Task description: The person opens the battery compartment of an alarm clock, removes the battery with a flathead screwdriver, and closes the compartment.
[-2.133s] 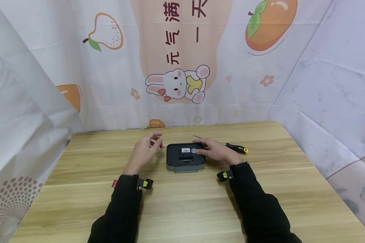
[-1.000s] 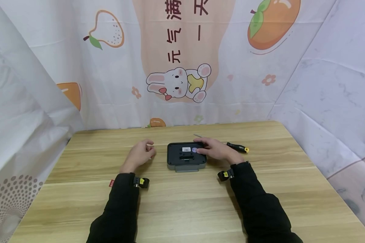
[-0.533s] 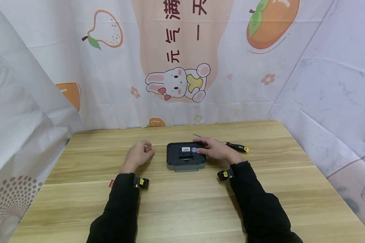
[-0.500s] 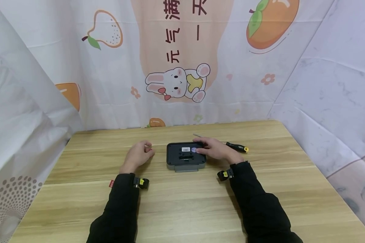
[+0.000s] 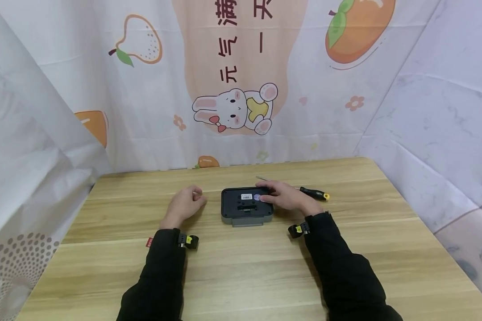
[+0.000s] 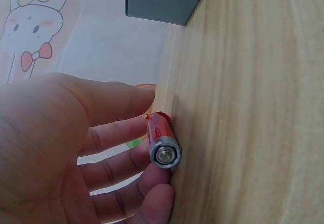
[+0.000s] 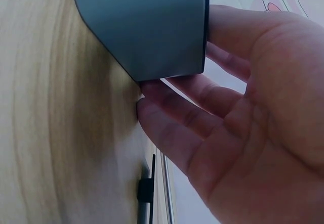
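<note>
A grey box-shaped device [image 5: 247, 221] with a black back, a white label and a dark recessed slot lies on the table. My right hand [image 5: 285, 195] grips its right end, thumb on the back and fingers behind the far side, as the right wrist view also shows. My left hand [image 5: 184, 204] rests on the table left of the device, fingers loosely bent. By its fingers in the left wrist view lies a red battery [image 6: 163, 140] with torn wrapping, metal end toward the camera. A gap shows between thumb and battery. The hand hides the battery from the head view.
Behind my right hand lies a screwdriver [image 5: 314, 193] with a black handle and yellow end; part of its shaft is hidden. Printed curtains [image 5: 156, 111] hang behind and beside the wooden table [image 5: 241, 272].
My left hand has moved from close beside the device toward the left and settled on the table, the red battery going with it. The right hand keeps its grip on the device.
</note>
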Demonstrator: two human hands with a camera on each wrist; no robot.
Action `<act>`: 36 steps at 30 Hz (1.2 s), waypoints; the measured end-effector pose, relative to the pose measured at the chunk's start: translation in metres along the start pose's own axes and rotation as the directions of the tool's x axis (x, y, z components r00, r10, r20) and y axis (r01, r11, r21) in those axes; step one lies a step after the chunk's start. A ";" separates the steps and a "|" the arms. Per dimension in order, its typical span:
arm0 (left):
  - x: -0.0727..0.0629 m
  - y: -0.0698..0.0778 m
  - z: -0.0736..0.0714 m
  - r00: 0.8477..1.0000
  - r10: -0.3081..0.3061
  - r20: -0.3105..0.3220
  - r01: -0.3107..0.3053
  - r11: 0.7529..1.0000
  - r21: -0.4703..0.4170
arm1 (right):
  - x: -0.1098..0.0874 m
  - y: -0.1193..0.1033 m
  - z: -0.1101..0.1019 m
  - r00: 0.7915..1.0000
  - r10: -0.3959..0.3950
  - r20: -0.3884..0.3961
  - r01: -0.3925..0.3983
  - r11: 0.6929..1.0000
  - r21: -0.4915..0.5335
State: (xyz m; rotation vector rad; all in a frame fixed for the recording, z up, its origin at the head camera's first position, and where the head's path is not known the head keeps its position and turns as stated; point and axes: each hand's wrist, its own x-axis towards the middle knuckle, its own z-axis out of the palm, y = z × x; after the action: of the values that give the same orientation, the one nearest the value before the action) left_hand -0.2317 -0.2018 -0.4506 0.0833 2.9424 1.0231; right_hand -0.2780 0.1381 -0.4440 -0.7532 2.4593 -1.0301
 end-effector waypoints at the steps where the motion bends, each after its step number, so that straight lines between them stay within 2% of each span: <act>1: 0.000 0.000 0.000 1.000 0.000 -0.003 0.000 1.000 -0.001 | 0.000 0.001 0.000 1.000 -0.003 0.001 0.003 1.000 -0.003; 6: 0.000 0.002 -0.001 1.000 0.023 -0.018 -0.023 1.000 -0.016 | -0.001 0.002 0.000 1.000 -0.006 0.002 0.006 1.000 -0.016; 12: -0.001 0.012 -0.004 0.997 0.068 -0.040 -0.069 0.997 -0.033 | -0.002 0.000 -0.001 1.000 0.000 -0.007 0.000 1.000 -0.026; 17: -0.001 0.019 -0.005 0.986 0.165 -0.034 -0.167 0.985 -0.049 | -0.002 0.000 -0.001 1.000 0.003 -0.008 -0.003 1.000 -0.023; 21: 0.001 0.025 -0.005 0.970 0.242 0.004 -0.240 0.965 -0.106 | -0.002 0.001 -0.001 1.000 0.000 -0.004 0.000 1.000 -0.019; 26: 0.002 0.030 -0.004 0.953 0.294 0.074 -0.277 0.943 -0.187 | 0.000 0.001 -0.001 1.000 -0.016 -0.004 0.016 1.000 -0.005; 30: 0.002 0.031 -0.002 0.943 0.303 0.140 -0.270 0.939 -0.211 | 0.001 0.002 -0.001 1.000 -0.019 -0.001 0.019 1.000 0.005; 36: 0.000 0.030 0.001 0.938 0.283 0.202 -0.241 0.948 -0.207 | 0.001 0.001 -0.001 1.000 -0.028 0.000 0.028 1.000 0.004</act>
State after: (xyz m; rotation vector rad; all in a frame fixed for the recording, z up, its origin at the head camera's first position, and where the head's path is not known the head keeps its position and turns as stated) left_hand -0.2304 -0.1774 -0.4324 0.5654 2.6649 1.2123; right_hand -0.2797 0.1391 -0.4444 -0.7888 2.4523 -1.0451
